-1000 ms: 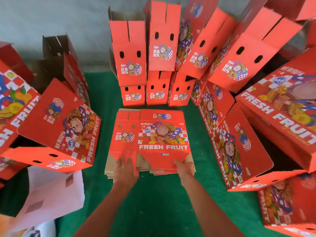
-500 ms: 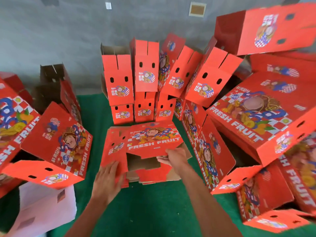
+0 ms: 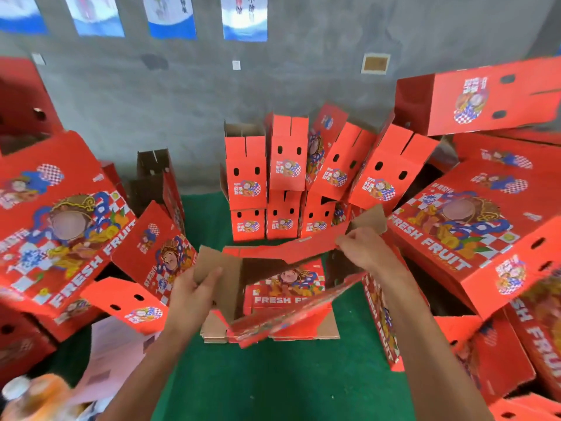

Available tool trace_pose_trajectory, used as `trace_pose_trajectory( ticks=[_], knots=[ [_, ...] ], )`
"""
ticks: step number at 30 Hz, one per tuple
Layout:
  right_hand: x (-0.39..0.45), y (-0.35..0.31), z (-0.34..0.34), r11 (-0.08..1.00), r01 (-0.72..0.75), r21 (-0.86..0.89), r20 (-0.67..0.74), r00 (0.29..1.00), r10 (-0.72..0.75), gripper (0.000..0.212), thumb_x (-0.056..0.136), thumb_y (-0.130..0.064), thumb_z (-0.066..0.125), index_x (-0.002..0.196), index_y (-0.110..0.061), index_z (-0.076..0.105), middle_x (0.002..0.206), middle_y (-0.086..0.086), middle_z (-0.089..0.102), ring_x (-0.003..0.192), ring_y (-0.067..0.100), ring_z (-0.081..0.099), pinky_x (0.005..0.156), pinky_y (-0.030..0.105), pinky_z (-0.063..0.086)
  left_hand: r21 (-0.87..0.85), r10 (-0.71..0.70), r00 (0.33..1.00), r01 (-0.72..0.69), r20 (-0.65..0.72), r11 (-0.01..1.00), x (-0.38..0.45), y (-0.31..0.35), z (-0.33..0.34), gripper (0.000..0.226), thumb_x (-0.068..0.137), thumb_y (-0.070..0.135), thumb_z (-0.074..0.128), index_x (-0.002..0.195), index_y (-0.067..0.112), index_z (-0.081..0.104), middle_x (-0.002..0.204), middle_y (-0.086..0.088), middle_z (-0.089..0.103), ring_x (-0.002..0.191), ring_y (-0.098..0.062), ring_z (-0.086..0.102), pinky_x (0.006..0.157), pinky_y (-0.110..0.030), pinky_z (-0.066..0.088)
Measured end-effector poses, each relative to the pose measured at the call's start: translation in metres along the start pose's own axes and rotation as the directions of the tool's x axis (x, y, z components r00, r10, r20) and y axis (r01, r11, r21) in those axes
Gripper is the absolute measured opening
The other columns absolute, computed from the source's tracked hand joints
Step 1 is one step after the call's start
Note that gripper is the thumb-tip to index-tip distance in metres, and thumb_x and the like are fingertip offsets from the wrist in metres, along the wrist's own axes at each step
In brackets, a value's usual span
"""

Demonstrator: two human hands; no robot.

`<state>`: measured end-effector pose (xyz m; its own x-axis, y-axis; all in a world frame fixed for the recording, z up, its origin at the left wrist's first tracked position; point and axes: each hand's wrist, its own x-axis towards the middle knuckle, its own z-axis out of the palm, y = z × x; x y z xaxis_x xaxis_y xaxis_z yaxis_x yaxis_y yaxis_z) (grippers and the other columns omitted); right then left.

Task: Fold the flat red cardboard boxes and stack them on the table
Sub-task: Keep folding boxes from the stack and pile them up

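I am opening one flat box point(image 3: 282, 281) into a tube above the near pile of flats point(image 3: 303, 329), my left hand point(image 3: 194, 296) gripping its left flap and my right hand point(image 3: 364, 250) pinching the far edge. Next, I judge, I am squaring it and tucking the flaps.

Two hands are seen, left hand point(image 3: 194, 294) and right hand point(image 3: 362, 250). Four posters point(image 3: 170, 16) are counted along the frame's top.

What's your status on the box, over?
Left hand grips a brown side flap, right hand pinches the far edge. Box opened up above the flat stack. Nothing in the way.
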<state>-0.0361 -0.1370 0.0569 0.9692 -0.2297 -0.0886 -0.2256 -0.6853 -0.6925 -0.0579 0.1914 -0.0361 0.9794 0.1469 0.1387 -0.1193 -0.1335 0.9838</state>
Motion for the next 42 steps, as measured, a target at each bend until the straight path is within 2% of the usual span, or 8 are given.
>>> trace_pose_trajectory(
  ticks=[4,9,16,20,24,30,36,42],
  knots=[
    [-0.024,-0.01,-0.005,0.959,0.111,-0.262,0.171,0.983,-0.067,0.083,0.098,-0.074,0.038,0.105,0.001,0.073,0.146,0.023,0.055,0.127,0.041,0.059,0.108,0.045,0.044,-0.194,-0.046,0.981,0.008,-0.188,0.981,-0.007,-0.002,0.001,0.011,0.091,0.028,0.064,0.086,0.03,0.074,0.078,0.004,0.075,0.07,-0.016,0.07,0.054,-0.03,0.053],
    [-0.052,0.011,0.017,0.945,0.238,-0.224,0.498,0.862,-0.098,0.096,0.069,-0.104,0.036,0.146,-0.049,0.05,0.153,-0.014,0.049,0.133,0.011,0.05,0.099,0.028,0.04,-0.376,-0.301,0.903,0.175,-0.308,0.91,-0.014,-0.033,-0.01,0.021,0.099,0.008,0.055,0.115,0.005,0.069,0.101,-0.014,0.074,0.093,-0.032,0.068,0.071,-0.038,0.056],
    [-0.045,0.013,0.073,0.764,0.488,-0.423,0.395,0.858,-0.329,0.096,0.073,-0.103,0.028,0.155,-0.052,0.032,0.167,-0.024,0.022,0.152,0.024,0.029,0.125,0.058,0.012,-0.088,-0.157,0.859,0.13,-0.488,0.988,-0.03,-0.043,-0.021,0.041,0.083,0.019,0.052,0.122,0.019,0.065,0.114,-0.005,0.07,0.112,-0.035,0.064,0.097,-0.048,0.053],
    [-0.027,0.021,0.11,0.579,0.52,-0.629,0.346,0.853,-0.391,0.092,0.082,-0.094,0.032,0.159,-0.048,0.017,0.174,-0.005,0.001,0.148,0.027,0.036,0.123,0.061,0.008,-0.099,0.022,0.963,-0.051,-0.268,0.994,-0.031,-0.044,-0.013,0.022,0.093,-0.001,0.049,0.105,0.013,0.06,0.094,0.0,0.068,0.09,-0.021,0.067,0.075,-0.043,0.056],
    [-0.016,0.04,0.14,0.538,0.509,-0.673,0.303,0.852,-0.427,0.099,0.08,-0.092,0.04,0.161,-0.047,0.005,0.173,0.004,-0.002,0.154,0.033,0.02,0.124,0.052,0.018,0.214,0.136,0.991,-0.136,0.015,0.967,-0.038,-0.056,-0.016,0.064,0.095,-0.012,0.053,0.15,0.021,0.048,0.15,0.007,0.052,0.14,0.0,0.046,0.111,-0.017,0.038],
    [-0.017,0.04,0.142,0.462,0.435,-0.773,0.092,0.797,-0.597,0.082,0.093,-0.078,0.042,0.159,-0.03,0.034,0.154,0.014,0.049,0.147,0.033,0.039,0.127,0.055,0.012,0.683,-0.014,0.872,-0.374,0.49,0.627,-0.047,-0.067,-0.004,0.055,0.106,0.062,0.022,0.154,0.045,0.042,0.16,0.03,0.028,0.152,0.007,0.013,0.128,-0.031,0.003],
    [-0.022,0.045,0.11,0.878,0.319,-0.356,-0.464,0.755,-0.463,0.061,0.11,-0.052,0.023,0.146,-0.01,0.048,0.142,0.013,0.06,0.128,0.032,0.058,0.11,0.042,0.043,0.659,-0.086,0.897,-0.25,0.433,0.71,-0.037,-0.071,0.003,0.037,0.11,0.038,0.043,0.146,0.047,0.042,0.159,0.021,0.036,0.151,-0.005,0.023,0.126,-0.041,0.016],
    [-0.03,0.076,0.107,0.934,0.208,0.291,-0.071,0.978,-0.196,0.031,0.107,-0.039,0.051,0.09,-0.034,0.077,0.091,-0.024,0.074,0.1,-0.001,0.068,0.091,0.02,0.048,0.6,-0.076,0.93,-0.168,0.36,0.783,-0.039,-0.069,0.005,0.066,0.104,0.051,0.049,0.162,0.045,0.016,0.168,0.019,-0.007,0.155,-0.014,-0.001,0.126,-0.046,0.015]
  ],
)
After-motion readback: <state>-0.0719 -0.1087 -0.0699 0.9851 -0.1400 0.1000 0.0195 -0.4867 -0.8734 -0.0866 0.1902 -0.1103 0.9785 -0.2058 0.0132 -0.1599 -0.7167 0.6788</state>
